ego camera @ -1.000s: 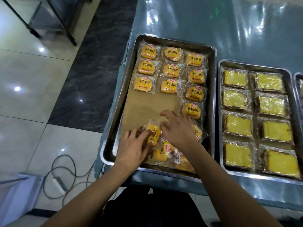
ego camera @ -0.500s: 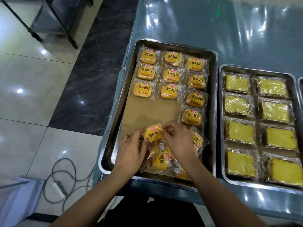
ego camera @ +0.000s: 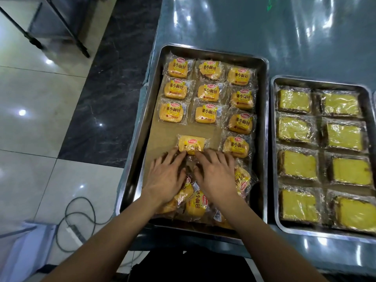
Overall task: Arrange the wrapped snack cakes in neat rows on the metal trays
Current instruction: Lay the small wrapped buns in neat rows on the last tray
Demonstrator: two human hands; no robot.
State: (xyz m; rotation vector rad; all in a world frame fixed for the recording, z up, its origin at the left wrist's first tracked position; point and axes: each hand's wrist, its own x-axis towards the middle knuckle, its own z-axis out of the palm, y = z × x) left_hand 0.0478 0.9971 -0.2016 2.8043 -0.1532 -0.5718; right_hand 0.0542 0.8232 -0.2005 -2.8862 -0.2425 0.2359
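Since a second ago, one yellow wrapped snack cake (ego camera: 191,145) has moved up out of the loose heap of wrapped cakes (ego camera: 195,202) at lower centre onto bare brown paper. Left hand (ego camera: 164,178) and right hand (ego camera: 216,176) lie flat, fingers spread, fingertips pinching the cake's near edge. Beyond it, neat rows of cakes (ego camera: 207,92) fill the far end of the left metal tray (ego camera: 140,139). The right metal tray (ego camera: 273,159) holds clear-wrapped yellow cake slabs (ego camera: 298,163).
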